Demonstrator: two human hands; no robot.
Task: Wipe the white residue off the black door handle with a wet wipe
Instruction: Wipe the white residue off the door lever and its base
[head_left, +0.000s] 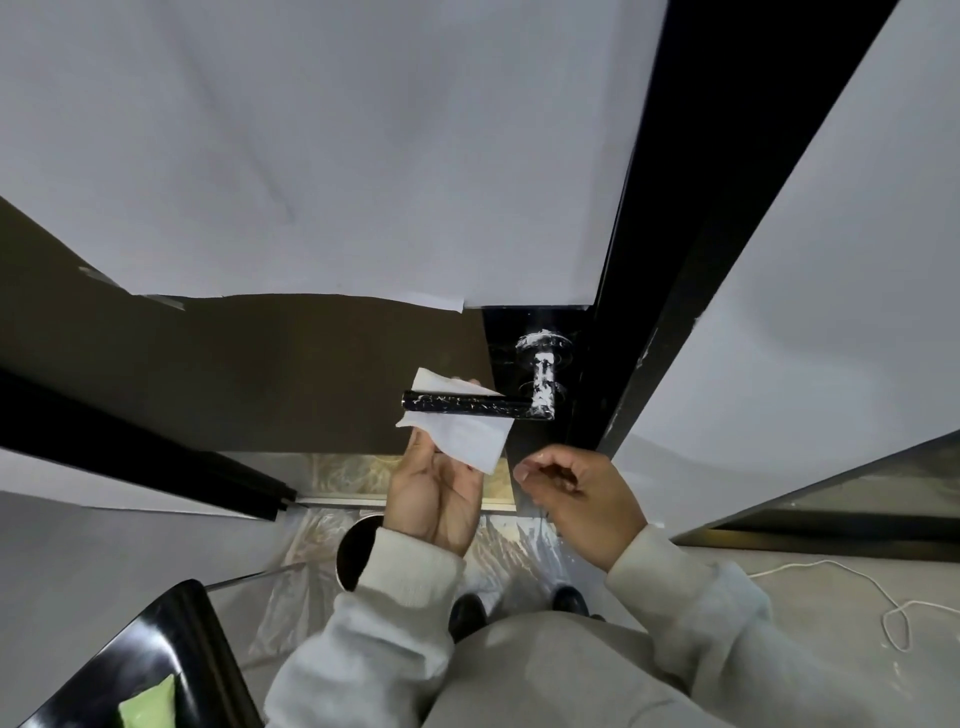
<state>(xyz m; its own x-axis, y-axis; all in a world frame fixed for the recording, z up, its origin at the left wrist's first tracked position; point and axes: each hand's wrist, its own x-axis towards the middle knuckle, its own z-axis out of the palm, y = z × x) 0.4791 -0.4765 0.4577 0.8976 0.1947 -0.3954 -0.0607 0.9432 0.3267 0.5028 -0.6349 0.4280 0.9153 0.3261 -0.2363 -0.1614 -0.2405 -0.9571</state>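
The handle (478, 406) juts from the black strip of the door (260, 364), its lever lying level and pointing toward 9 o'clock from the neck at its right end. White residue (543, 384) is thick on the neck and the round plate behind it, and lighter streaks run along the lever.

The left hand (436, 493) is raised palm-up just below the lever, at 6 o'clock from it. Its fingers are fairly straight and carry the wipe (462, 431), which lies spread over the fingertips. The wipe passes behind the lever, with one corner showing above it and the wider part below, so it appears to touch the lever's back or underside; whether it presses there cannot be told.

The right hand (576, 499) hangs at 5 o'clock from the handle, near it but apart, its fingers loosely curled with nothing in them. Both arms wear pale grey sleeves (395, 613).

White paper (337, 156) covers the upper door, its ragged lower edge ending just above the handle. At 7 o'clock from the hands a black chair (171, 660) holds something green (150, 706). At 4 o'clock a white cord (883, 597) trails on the floor (810, 597). Dark shoes (467, 613) show at 6 o'clock, on clear plastic sheeting (509, 556).
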